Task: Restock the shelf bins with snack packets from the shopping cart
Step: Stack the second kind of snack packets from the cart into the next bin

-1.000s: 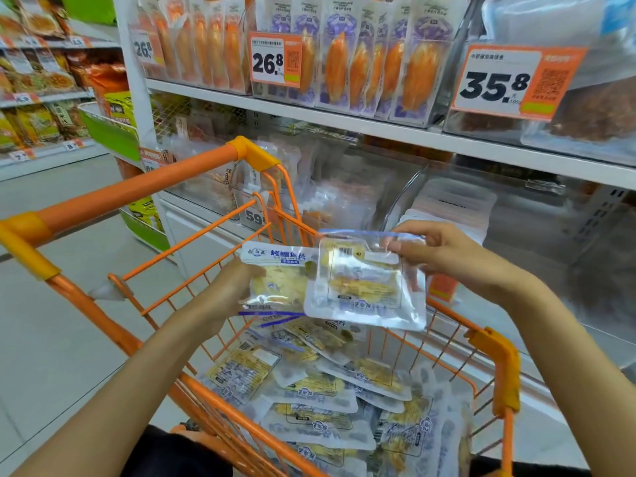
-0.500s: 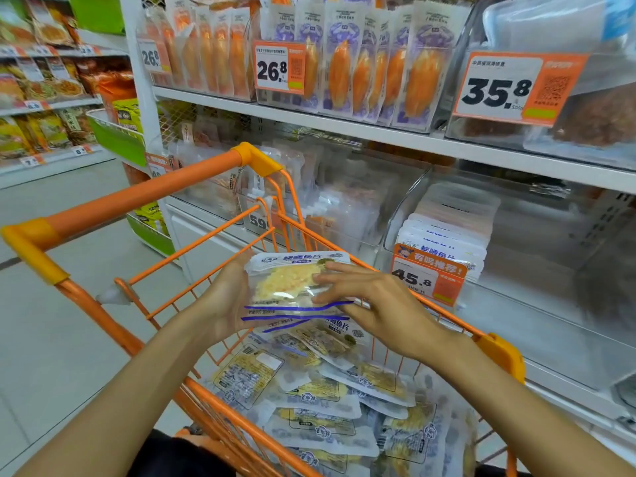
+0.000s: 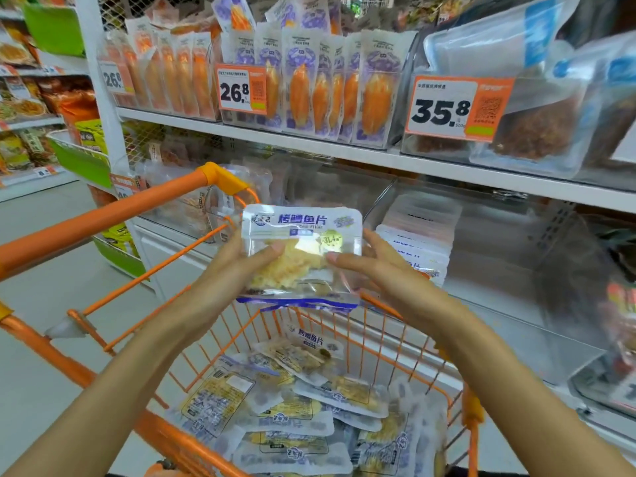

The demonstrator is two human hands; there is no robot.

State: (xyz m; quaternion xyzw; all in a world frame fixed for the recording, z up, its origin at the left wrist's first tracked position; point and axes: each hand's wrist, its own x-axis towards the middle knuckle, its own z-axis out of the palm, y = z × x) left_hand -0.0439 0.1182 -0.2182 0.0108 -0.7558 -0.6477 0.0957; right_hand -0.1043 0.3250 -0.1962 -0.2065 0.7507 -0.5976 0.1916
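Both hands clamp a clear plastic snack packet with blue lettering and pale yellow fish slices [image 3: 301, 256], held upright above the orange wire shopping cart [image 3: 103, 218]. The left hand [image 3: 237, 270] grips its left edge, thumb across the front; the right hand [image 3: 371, 266] grips the right edge likewise. Below, a heap of matching packets [image 3: 296, 407] fills the cart's basket. Just beyond, a clear plastic shelf bin [image 3: 481, 270] holds a row of similar packets beneath the white shelf [image 3: 344, 154] with orange price tags [image 3: 457, 108].

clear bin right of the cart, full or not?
Partly full. The clear bin holds a row of white packets at its left side only; the rest of its floor shows bare.
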